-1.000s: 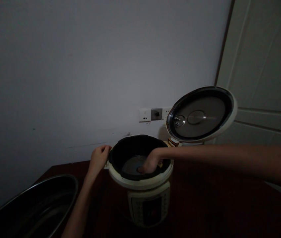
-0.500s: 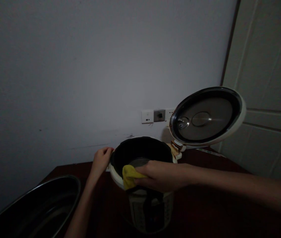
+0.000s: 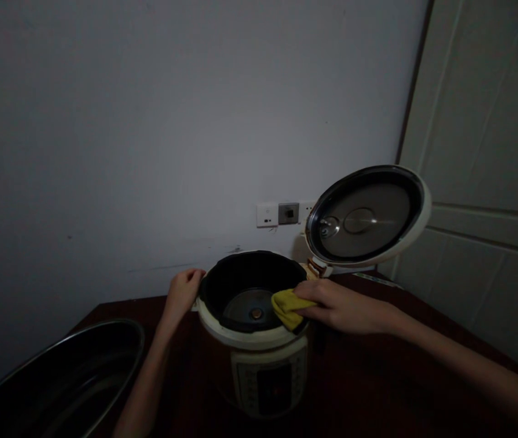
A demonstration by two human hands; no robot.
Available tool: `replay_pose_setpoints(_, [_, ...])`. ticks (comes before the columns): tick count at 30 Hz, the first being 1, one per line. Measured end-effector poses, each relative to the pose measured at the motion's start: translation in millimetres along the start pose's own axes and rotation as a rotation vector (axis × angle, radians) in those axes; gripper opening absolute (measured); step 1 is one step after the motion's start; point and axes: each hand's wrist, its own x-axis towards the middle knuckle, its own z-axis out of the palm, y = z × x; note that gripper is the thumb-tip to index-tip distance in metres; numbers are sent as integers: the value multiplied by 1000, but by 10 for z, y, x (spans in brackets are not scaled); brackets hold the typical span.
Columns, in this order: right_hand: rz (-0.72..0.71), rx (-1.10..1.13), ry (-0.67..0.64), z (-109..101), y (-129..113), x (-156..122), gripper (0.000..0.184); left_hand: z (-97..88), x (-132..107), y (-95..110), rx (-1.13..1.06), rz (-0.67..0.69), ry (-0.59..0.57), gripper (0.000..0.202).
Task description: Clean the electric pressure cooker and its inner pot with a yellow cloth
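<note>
A cream rice cooker [image 3: 265, 371] stands on a dark wooden table [image 3: 368, 377], its lid [image 3: 366, 216] swung open to the upper right. The dark inner chamber [image 3: 249, 292] shows a heating plate at the bottom. My left hand [image 3: 183, 292] is closed on the cooker's left rim. My right hand [image 3: 341, 307] pinches a yellow cloth [image 3: 288, 307] against the right rim of the cooker.
A large dark metal pot [image 3: 62, 383] lies at the lower left on the table. Wall sockets [image 3: 283, 213] sit behind the cooker on a grey wall. A white door [image 3: 487, 152] fills the right side.
My right hand came out of the chamber with the yellow cloth, passed over the front rim, and now rests at the right rim. My left hand has stayed on the left rim.
</note>
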Motion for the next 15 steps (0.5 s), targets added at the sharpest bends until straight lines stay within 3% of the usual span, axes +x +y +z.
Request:
replay_pose_setpoints(6, [13, 58, 57, 86, 3, 6, 23, 15, -37, 22, 115, 47, 28, 44])
replay_pose_setpoints(10, [115, 130, 123, 114, -28, -5, 44, -39, -71, 78, 252, 92, 190, 48])
replay_pose_setpoints(13, [138, 134, 133, 114, -58, 31, 46, -155, -115, 294, 152, 111, 258, 44])
replay_pose_setpoints(15, [116, 120, 148, 116, -69, 69, 49, -221, -174, 546, -7, 104, 152, 42])
